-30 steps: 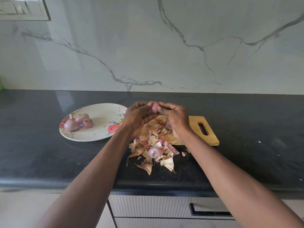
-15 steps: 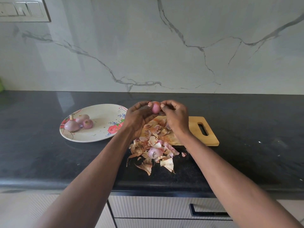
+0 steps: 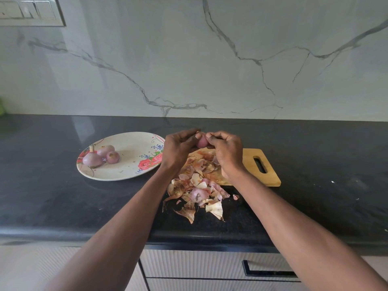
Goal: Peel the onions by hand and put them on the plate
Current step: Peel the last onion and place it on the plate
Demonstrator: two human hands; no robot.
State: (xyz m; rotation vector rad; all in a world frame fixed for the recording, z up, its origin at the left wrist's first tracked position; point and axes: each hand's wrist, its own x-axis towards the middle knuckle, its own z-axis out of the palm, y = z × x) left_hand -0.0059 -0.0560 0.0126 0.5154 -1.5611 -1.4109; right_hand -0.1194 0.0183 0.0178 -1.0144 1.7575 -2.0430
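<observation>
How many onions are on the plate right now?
3, clustered at the left of the plate: one onion with a stem stub, one behind it, one to its right. More may hide in the peels.

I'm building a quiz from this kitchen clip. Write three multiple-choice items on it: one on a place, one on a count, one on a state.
1. Where does the heap of peels lie?
A. On the plate
B. Across the cutting board's near edge and the counter
C. In a drawer

2. How many onions lie on the plate?
A. One
B. Three
C. Six

3. What is the state of the onion between the hands?
A. Held above the board by both hands
B. Resting on the plate
C. Lying alone on the counter

Answers:
1 B: the skins spread from the cutting board onto the black counter.
2 B: three pinkish bulbs sit together at the plate's left.
3 A: the left hand and the right hand both pinch it.
</observation>
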